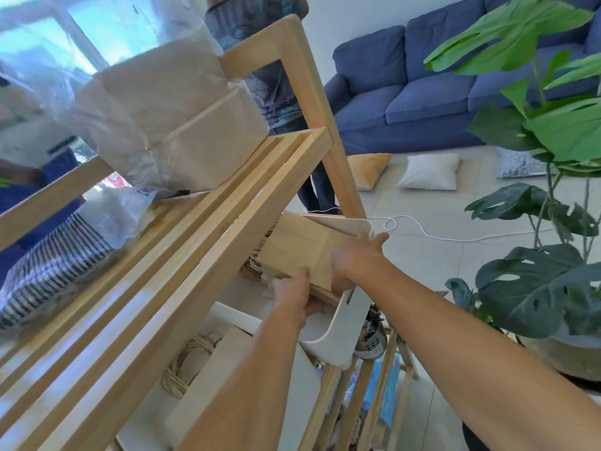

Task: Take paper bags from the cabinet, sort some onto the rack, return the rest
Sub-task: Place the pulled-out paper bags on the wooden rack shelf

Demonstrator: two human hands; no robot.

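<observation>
The left hand [294,292] gripped the near lower corner of a stack of brown paper bags [297,245], thumb on the top face and fingers curled underneath. The right hand [353,260] lay along the stack's right edge, fingers stretched nearly straight and pressed against it, fingertips reaching past the far corner.

The stack was held just below the top shelf of the wooden rack [201,255], at the rack's right end, its broad face up and tilted. Its long axis ran from the hands away and to the left, into the rack. The twisted paper handles [258,255] pointed left, under the shelf's front rail. The stack's right edge touched a white curved holder [344,320] at the rack's right side.

On a lower shelf, near its front edge, lay a pale bag with coiled cord handles [187,364]. On the top shelf, toward its right end, sat plastic-wrapped bundles of tan paper [169,105]. A crumpled clear plastic bag [117,211] lay beside them, its blue print too blurred to read. A striped cloth [48,258] lay at the left end.

Behind the rack's right post stood another person [276,89]. Beyond were a blue sofa [422,86], a yellow cushion [370,169], a white pillow [429,172], a white cable [432,236] on the tiled floor, and a potted monstera [546,125] at right.
</observation>
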